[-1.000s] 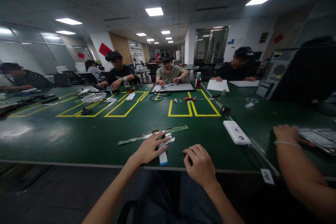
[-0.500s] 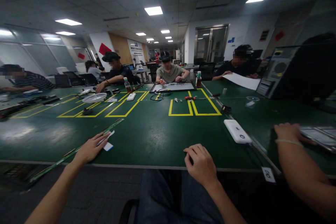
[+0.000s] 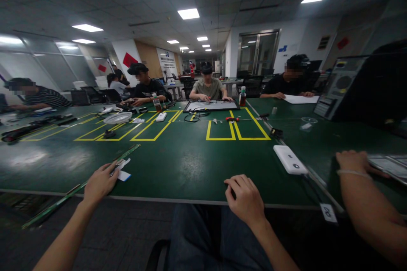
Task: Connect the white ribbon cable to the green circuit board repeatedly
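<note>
My left hand (image 3: 101, 183) is closed over a long, narrow green circuit board strip (image 3: 129, 150). The strip lies slantwise across the front edge of the table, its near end sticking out past it. A white flat ribbon cable (image 3: 124, 175) with a blue end hangs from the strip beside my fingertips. My right hand (image 3: 244, 197) rests at the front edge of the table, fingers curled loosely inward, and nothing shows in it.
A white power bank (image 3: 290, 159) with a cable lies to the right on the green table (image 3: 178, 178). Another person's forearm (image 3: 365, 186) reaches in at far right, near a computer tower (image 3: 337, 84). Farther back are a red screwdriver (image 3: 232, 119), yellow tape outlines and several seated people.
My left hand has slid left and slightly nearer, with the circuit board strip and its ribbon cable moving along. My right hand has stayed about where it was.
</note>
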`<state>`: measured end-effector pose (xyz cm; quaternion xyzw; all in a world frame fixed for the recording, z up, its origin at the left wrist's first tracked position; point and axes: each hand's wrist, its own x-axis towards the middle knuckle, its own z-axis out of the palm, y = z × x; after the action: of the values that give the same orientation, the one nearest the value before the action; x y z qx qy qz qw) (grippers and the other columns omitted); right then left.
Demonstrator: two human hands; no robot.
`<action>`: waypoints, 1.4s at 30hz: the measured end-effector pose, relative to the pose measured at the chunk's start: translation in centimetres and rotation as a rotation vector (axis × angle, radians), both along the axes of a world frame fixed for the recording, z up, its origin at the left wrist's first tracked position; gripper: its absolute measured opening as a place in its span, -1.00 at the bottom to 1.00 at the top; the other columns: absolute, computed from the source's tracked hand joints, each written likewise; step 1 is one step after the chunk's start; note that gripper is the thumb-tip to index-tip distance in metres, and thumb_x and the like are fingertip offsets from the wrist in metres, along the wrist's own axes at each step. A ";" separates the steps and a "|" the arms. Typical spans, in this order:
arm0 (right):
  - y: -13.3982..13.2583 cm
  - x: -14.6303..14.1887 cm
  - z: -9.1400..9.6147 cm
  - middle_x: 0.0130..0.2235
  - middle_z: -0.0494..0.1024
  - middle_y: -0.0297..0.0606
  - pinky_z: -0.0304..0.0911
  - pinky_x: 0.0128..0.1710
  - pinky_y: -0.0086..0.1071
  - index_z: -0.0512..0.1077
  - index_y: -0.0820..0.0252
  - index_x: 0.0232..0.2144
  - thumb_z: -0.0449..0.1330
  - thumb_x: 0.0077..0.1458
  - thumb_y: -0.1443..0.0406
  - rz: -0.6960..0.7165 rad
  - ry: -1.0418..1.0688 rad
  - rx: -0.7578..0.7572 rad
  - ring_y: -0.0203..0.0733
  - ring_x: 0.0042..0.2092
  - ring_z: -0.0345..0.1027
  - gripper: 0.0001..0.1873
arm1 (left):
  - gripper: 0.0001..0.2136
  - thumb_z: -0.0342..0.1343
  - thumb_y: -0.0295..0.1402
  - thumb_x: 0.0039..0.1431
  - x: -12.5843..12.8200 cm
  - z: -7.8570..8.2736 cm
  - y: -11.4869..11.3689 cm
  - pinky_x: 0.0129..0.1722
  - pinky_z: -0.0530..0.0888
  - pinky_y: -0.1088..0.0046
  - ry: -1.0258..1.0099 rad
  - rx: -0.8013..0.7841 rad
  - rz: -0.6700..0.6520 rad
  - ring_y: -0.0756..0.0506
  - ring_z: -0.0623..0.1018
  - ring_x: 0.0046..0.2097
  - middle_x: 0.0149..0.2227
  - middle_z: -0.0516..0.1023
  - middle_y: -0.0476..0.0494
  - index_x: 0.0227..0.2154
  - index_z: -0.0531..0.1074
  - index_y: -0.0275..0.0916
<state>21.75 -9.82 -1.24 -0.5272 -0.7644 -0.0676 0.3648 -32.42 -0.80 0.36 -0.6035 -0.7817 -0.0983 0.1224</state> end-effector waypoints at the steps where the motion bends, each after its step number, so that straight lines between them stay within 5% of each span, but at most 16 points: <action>1: 0.1 0.0 -0.1 -0.18 0.57 -0.20 0.23 -0.06 -0.21 0.56 0.13 -0.16 0.11 0.25 0.41 0.003 0.004 0.006 -0.08 -0.10 0.39 -0.77 | -0.43 -0.26 -0.11 0.46 -0.1 -0.1 0.0 0.07 0.45 0.20 -0.041 -0.037 0.036 -0.31 0.55 0.10 0.27 0.44 -0.37 0.31 0.36 -0.29; 12: 0.0 0.0 -0.4 -0.20 0.56 -0.21 0.22 -0.08 -0.21 0.56 0.12 -0.16 0.13 0.24 0.42 -0.004 0.003 0.028 -0.09 -0.12 0.39 -0.77 | -0.38 -0.30 -0.08 0.47 -1.1 -0.9 0.5 0.21 0.34 0.18 -0.120 -0.142 0.068 -0.34 0.46 0.23 0.29 0.40 -0.44 0.35 0.30 -0.37; 20: 0.1 0.0 -0.4 -0.20 0.56 -0.20 0.23 -0.09 -0.20 0.56 0.13 -0.16 0.12 0.25 0.41 -0.003 -0.001 0.029 -0.09 -0.12 0.39 -0.76 | -0.37 -0.30 -0.02 0.47 -1.0 -1.6 0.4 0.34 0.09 -0.17 -0.093 -0.181 0.062 -0.35 0.13 0.46 0.46 0.15 -0.36 0.41 0.16 -0.30; 26: 0.0 -0.1 -0.3 -0.20 0.56 -0.21 0.23 -0.09 -0.21 0.57 0.12 -0.16 0.13 0.24 0.41 -0.015 -0.009 0.030 -0.09 -0.12 0.39 -0.77 | -0.39 -0.13 -0.01 0.37 -0.9 -1.2 0.2 0.19 0.41 0.21 -0.141 0.010 -0.085 -0.32 0.46 0.24 0.28 0.43 -0.34 0.26 0.41 -0.35; 30: 0.0 0.0 -0.4 -0.20 0.56 -0.21 0.23 -0.09 -0.21 0.56 0.12 -0.16 0.13 0.24 0.41 -0.010 0.002 0.022 -0.09 -0.12 0.39 -0.77 | -0.41 -0.16 0.03 0.37 0.1 -0.8 -0.3 -0.04 0.52 0.23 -0.165 -0.013 -0.158 -0.32 0.61 0.02 0.08 0.60 -0.32 0.10 0.58 -0.27; 36: 0.1 0.0 -0.4 -0.20 0.56 -0.21 0.22 -0.09 -0.20 0.56 0.12 -0.15 0.13 0.24 0.41 -0.005 0.008 0.022 -0.09 -0.12 0.38 -0.77 | -0.35 -0.11 0.13 0.31 3.9 -1.4 -0.8 0.24 0.40 0.12 -0.163 -0.097 -0.282 -0.36 0.49 0.25 0.23 0.52 -0.28 0.15 0.56 -0.25; 42: 0.1 0.0 -0.5 -0.20 0.56 -0.21 0.21 -0.10 -0.21 0.55 0.12 -0.16 0.13 0.25 0.41 -0.006 0.010 0.018 -0.09 -0.12 0.38 -0.78 | -0.43 -0.10 -0.01 0.38 14.5 -1.6 -1.8 0.37 0.14 -0.19 -0.159 -0.146 -0.500 -0.42 0.18 0.45 0.39 0.33 -0.15 0.36 0.32 -0.10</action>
<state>21.71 -9.73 -1.72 -0.5265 -0.7604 -0.0732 0.3731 -17.92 -2.64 -1.22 -0.7753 -0.6207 -0.1159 -0.0112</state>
